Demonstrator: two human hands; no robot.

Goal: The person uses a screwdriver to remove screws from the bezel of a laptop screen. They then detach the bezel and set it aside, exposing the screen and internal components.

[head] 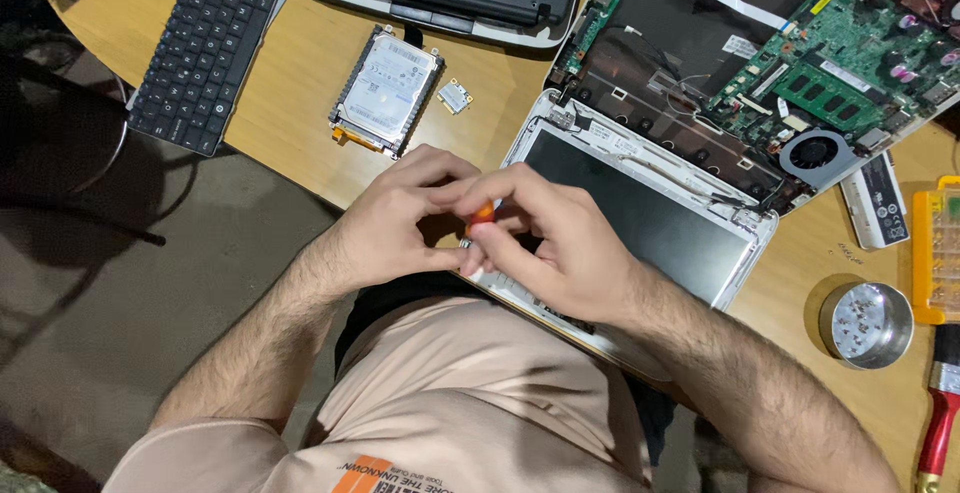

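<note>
With both hands closed on the orange screwdriver [482, 216] at the lid [640, 218] corner, the right hand [560, 253] keeps the shaft upright while the left hand [395, 223] steadies just beside the grip, pressing lightly to avoid slipping.

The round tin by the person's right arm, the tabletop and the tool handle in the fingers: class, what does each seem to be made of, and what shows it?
Round tin: probably metal, with a shiny, silvery rim catching light.
Tabletop: looks like wood or wood-look laminate, a smooth, pale tan, matte.
Tool handle, pinched between the left hand and right hand: likely plastic, glossy orange; mostly hidden.
</note>
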